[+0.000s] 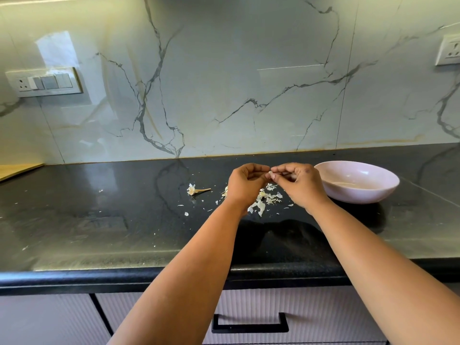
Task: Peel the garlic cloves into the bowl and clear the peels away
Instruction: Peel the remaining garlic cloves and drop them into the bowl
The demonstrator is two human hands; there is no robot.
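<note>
Where fingertips meet, garlic clove [270,174] mostly hidden — bowl [358,192] contents unclear

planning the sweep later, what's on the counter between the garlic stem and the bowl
In the head view, between the garlic stem and the bowl lies a scatter of peels on the counter, with both hands raised above it.

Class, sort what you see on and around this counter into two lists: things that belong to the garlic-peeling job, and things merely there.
Part of the job:
left hand
right hand
garlic clove pinched between them
pink bowl
loose peels
garlic stem

Merely there:
switch panel
wall socket
drawer handle
</note>
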